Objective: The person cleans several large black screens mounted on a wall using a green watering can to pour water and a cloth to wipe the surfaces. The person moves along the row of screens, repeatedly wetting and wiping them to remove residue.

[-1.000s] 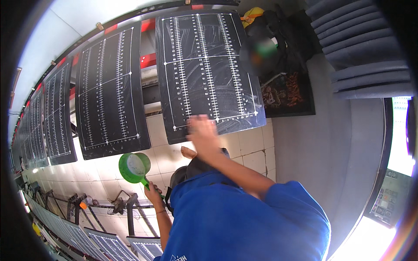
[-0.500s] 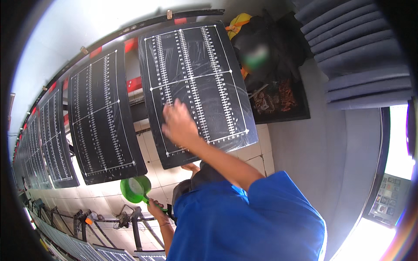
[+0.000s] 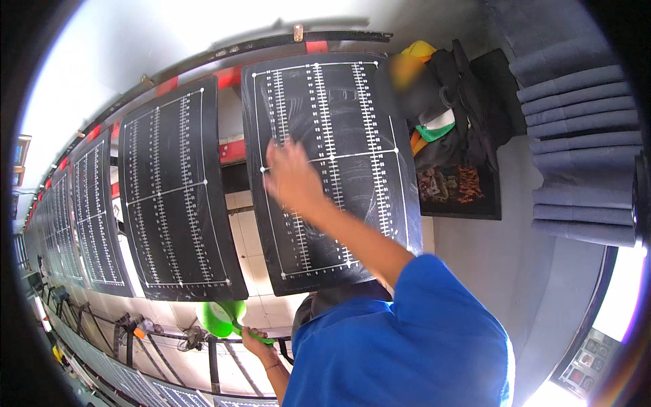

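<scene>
My right hand (image 3: pixel 295 180) lies over the left part of a black board (image 3: pixel 349 197) marked with white lines and rulers. Its fingers look stretched out, though blurred by motion, and I see nothing held in them. The board's surface has a wet, streaky shine, with smeared swirls around the hand. Low on the left, my left hand (image 3: pixel 256 342) is closed around the handle of a green water dipper (image 3: pixel 215 322). The dipper's bowl hangs just below the lower edge of the neighbouring board, and I cannot tell what is in it.
Similar black boards (image 3: pixel 173 224) stand in a row to the left, along a black rail (image 3: pixel 251 46). Dark clothes (image 3: pixel 468 102) and a black tray (image 3: pixel 488 197) are at the right, near grey folded fabric (image 3: pixel 576 136). Metal frames (image 3: pixel 213 366) stand behind the dipper.
The view has shifted, so the boards appear lower and farther right. My right hand has slid upward along the board. The dipper has tipped, its bowl now turned differently in my left hand.
</scene>
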`<state>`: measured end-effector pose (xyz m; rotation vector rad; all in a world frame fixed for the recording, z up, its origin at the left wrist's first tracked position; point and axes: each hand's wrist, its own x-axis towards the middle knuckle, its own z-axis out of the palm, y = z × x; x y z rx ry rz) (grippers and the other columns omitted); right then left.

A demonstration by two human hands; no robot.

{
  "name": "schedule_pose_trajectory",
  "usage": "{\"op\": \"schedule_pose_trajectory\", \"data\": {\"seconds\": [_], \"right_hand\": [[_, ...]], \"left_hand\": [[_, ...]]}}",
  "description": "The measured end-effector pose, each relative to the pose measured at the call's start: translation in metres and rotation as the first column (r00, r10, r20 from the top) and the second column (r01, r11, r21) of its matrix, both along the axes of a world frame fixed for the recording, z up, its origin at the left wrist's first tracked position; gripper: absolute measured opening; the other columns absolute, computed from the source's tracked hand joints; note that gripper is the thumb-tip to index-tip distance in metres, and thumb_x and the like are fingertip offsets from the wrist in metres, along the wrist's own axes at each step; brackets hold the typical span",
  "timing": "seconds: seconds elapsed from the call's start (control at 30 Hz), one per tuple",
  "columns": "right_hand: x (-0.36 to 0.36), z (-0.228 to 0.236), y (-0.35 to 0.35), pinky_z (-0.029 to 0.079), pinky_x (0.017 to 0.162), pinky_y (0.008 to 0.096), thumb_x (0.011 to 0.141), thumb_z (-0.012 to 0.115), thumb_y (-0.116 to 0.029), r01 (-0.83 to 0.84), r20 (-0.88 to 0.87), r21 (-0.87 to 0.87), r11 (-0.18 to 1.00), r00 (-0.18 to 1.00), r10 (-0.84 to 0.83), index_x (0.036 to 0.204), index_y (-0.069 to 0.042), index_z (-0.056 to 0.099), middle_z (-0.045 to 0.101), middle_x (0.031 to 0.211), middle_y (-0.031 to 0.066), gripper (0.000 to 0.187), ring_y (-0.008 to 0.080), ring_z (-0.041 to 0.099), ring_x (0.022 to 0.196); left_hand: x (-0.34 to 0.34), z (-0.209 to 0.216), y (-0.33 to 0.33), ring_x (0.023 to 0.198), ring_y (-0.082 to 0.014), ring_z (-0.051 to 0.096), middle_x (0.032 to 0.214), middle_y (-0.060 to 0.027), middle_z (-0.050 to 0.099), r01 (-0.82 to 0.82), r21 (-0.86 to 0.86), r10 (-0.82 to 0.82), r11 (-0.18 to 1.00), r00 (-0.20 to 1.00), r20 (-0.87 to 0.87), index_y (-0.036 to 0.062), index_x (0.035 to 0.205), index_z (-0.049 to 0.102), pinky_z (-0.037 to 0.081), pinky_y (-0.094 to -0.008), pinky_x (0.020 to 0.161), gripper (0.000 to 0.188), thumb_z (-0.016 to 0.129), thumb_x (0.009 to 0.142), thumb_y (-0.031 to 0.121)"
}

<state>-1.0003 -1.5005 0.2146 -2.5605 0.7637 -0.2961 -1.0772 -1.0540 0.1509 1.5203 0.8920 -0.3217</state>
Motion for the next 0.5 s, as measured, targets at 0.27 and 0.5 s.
{"op": "schedule_pose_trajectory", "data": {"seconds": [0.27,0.5], "right_hand": [[-0.096,-0.061,-0.173,0.030,0.115,0.0540,0.101,0.048,-0.030,0.305,0.021,-0.624,0.719,0.927,-0.374,0.140,0.010,0.047,0.044,0.147,0.0256,0.055,0.0443,0.042,0.136],[0.113,-0.053,-0.129,0.022,0.120,0.0498,0.097,0.052,-0.042,0.059,-0.008,-0.326,0.943,0.998,-0.065,0.141,0.009,0.042,0.044,0.147,0.0238,0.069,0.0425,0.036,0.141]], "left_hand": [[-0.003,0.010,0.000,0.049,-0.0086,0.041,0.068,0.0010,0.045,-0.088,0.035,0.087,0.995,0.996,0.031,0.0112,0.092,0.051,0.035,-0.0228,0.041,0.021,0.055,0.098,0.031],[0.018,0.021,-0.012,0.050,-0.0084,0.042,0.067,0.0006,0.045,-0.035,0.073,0.034,0.997,0.999,0.020,0.0101,0.088,0.049,0.036,-0.0224,0.042,0.020,0.051,0.100,0.027]]}}
